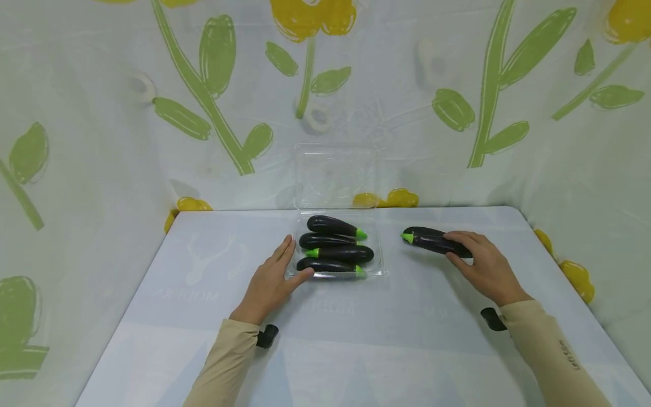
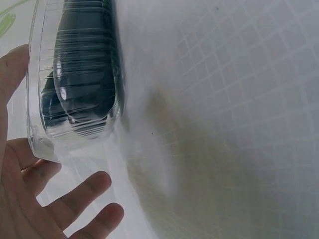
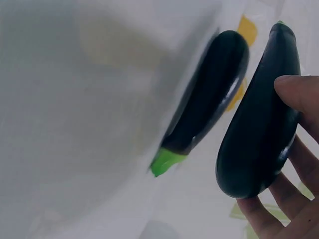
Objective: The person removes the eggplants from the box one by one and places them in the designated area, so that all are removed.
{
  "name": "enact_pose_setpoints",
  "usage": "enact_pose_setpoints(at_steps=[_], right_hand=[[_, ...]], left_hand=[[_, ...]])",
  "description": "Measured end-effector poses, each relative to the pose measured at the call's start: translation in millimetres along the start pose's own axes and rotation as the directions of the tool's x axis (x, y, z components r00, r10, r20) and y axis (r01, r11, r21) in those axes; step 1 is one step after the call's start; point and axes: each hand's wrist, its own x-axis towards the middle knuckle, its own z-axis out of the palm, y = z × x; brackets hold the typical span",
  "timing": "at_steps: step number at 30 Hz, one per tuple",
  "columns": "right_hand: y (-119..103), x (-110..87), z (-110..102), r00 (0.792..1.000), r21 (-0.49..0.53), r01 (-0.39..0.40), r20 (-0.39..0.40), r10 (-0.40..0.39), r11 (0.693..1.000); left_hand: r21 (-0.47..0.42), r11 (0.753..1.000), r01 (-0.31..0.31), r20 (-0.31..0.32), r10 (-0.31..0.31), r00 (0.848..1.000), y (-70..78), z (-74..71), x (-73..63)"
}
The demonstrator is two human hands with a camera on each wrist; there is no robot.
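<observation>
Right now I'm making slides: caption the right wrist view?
Right hand grips an eggplant; a second eggplant lies on the table.

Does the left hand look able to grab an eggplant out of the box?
Probably yes: the left hand is right at the box, the lid stands open, and nothing seems to cover the eggplants inside.

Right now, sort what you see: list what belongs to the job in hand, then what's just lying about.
Likely part of the job:
- clear box, its lid open
- four eggplants inside
- held eggplant, in the right hand
- loose eggplant near it
- left hand, at the box

Just surroundings:
- white table
- flowered cloth
</observation>
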Motion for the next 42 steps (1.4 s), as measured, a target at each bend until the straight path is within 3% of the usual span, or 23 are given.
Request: enact_pose_setpoints(at_steps=[8,25,42], right_hand=[[4.4,1.0,-3.6,0.999,-0.027,0.033,0.044,-0.032,0.999],[20.2,5.6,7.6,0.982,-0.080,-0.002,0.189,0.017,0.997],[22.6,3.3,8.0,0.989,-0.081,0.034,0.144,-0.022,0.996]], left_hand=[[-0.018,1.000,0.007,0.016,-0.007,1.000,1.1,-0.4,1.4],[-0.023,1.000,0.014,0.031,-0.014,0.999,1.2,1.9,0.5],[-0.021,0.999,0.025,0.026,-0.025,0.999,1.4,-0.2,-0.6]])
